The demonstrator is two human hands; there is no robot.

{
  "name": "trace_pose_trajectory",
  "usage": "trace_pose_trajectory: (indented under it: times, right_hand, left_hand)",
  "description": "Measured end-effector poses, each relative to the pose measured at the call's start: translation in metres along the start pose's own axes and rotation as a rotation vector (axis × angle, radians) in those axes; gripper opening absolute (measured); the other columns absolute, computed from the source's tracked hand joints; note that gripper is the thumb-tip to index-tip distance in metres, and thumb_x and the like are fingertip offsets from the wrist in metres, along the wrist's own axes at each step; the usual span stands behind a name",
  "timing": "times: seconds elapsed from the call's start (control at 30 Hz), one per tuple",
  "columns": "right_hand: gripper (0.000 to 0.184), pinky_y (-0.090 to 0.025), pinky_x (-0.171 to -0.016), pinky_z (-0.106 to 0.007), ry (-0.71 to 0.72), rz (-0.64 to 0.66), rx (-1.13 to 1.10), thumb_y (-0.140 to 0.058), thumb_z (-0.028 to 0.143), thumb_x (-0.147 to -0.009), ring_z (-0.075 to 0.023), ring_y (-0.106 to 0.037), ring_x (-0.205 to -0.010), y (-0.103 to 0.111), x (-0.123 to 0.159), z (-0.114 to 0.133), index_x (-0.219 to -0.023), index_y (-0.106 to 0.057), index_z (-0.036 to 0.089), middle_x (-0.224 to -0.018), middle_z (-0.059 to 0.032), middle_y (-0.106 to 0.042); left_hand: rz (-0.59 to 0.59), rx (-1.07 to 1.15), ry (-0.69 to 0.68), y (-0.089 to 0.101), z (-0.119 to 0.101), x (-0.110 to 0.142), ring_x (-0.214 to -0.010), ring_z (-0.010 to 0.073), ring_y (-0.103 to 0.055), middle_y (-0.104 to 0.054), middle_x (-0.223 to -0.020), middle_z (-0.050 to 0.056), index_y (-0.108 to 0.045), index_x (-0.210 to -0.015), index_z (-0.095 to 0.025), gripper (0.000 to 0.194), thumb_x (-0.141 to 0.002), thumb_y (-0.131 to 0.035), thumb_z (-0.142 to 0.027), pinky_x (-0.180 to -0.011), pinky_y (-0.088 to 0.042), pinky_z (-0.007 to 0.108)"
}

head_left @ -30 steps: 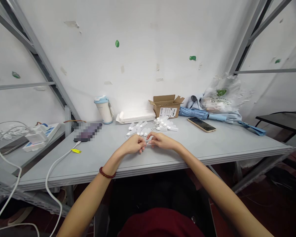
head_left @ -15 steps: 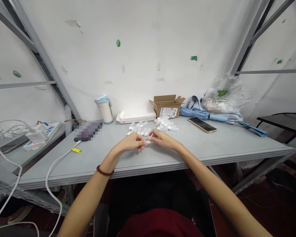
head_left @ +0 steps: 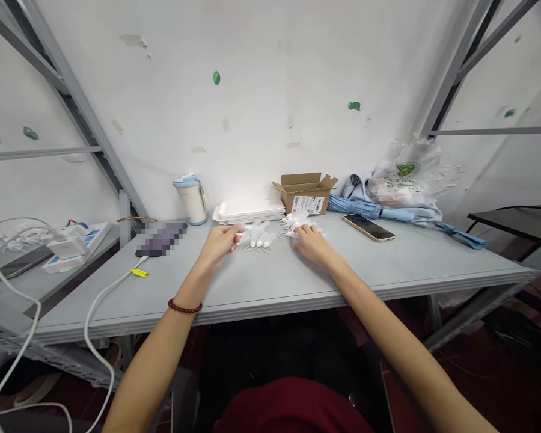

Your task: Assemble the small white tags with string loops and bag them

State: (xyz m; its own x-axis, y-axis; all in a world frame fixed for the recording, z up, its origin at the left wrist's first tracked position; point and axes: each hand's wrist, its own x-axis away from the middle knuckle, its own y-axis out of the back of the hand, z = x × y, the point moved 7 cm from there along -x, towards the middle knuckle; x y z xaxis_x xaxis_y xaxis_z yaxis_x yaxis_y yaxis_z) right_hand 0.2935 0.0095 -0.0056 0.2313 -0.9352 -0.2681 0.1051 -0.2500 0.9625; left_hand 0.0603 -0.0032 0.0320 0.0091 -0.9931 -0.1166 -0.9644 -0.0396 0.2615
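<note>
Small white-and-clear plastic pieces with thin loops lie in two groups on the grey table. Beside the left group (head_left: 262,236) is my left hand (head_left: 220,245), its thumb and fingers pinched on one white plastic piece (head_left: 243,236). My right hand (head_left: 312,242) rests over the right group (head_left: 296,220), fingers bent down onto the pieces. Whether those fingers hold one of them is hidden.
Behind the pieces stand a stack of flat white boxes (head_left: 251,211) and an open cardboard box (head_left: 303,198). A tumbler (head_left: 192,201) is at back left, a phone (head_left: 368,228) and a folded blue umbrella (head_left: 354,206) to the right. A white cable (head_left: 100,296) hangs over the left front edge.
My hands were together in front of the pieces and have come apart. The left moved left with a white piece; the right moved right onto the right group.
</note>
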Motion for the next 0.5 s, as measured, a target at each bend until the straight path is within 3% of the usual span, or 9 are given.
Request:
trace_pose_trajectory:
  times: [0.1, 0.27, 0.37, 0.5]
  right_hand:
    - [0.037, -0.040, -0.088, -0.044, 0.016, -0.014, 0.002, -0.045, 0.025, -0.091, -0.0344, -0.042, -0.113, 0.001, -0.001, 0.001, -0.125, -0.050, 0.013, -0.128, -0.0185, -0.050]
    - [0.036, -0.041, -0.088, -0.044, -0.003, 0.025, 0.027, -0.045, 0.021, -0.090, -0.0359, -0.043, -0.113, -0.003, -0.001, -0.001, -0.124, -0.052, 0.012, -0.128, -0.0195, -0.049]
    - [0.037, -0.041, -0.088, -0.044, -0.001, 0.034, 0.028, -0.045, 0.020, -0.090, -0.0352, -0.044, -0.113, -0.005, 0.000, -0.002, -0.126, -0.051, 0.013, -0.129, -0.0190, -0.048]
    - [0.039, -0.041, -0.089, -0.042, 0.004, 0.025, 0.023, -0.045, 0.018, -0.090, -0.0330, -0.046, -0.111, -0.004, -0.001, -0.001, -0.129, -0.049, 0.015, -0.128, -0.0172, -0.048]
  left_hand:
    - [0.047, -0.079, 0.029, -0.005, 0.007, -0.002, -0.042, 0.0063, -0.035, -0.052, -0.058, -0.001, -0.063, -0.080, -0.012, 0.033, -0.074, -0.058, -0.045, -0.045, -0.026, 0.022]
    - [0.269, -0.357, 0.003, -0.024, 0.017, 0.000, -0.045, 0.0085, -0.037, -0.055, -0.054, 0.001, -0.064, -0.063, -0.014, 0.032, -0.072, -0.060, -0.043, -0.048, -0.031, 0.024]
    - [0.307, -0.454, -0.038, -0.031, 0.023, 0.000, -0.043, 0.0094, -0.036, -0.052, -0.048, 0.001, -0.057, -0.049, -0.016, 0.035, -0.072, -0.059, -0.043, -0.046, -0.029, 0.024]
    - [0.358, -0.528, -0.051, -0.037, 0.027, 0.000, -0.041, 0.0099, -0.038, -0.057, -0.050, 0.003, -0.052, -0.047, -0.016, 0.035, -0.071, -0.059, -0.041, -0.045, -0.030, 0.024]
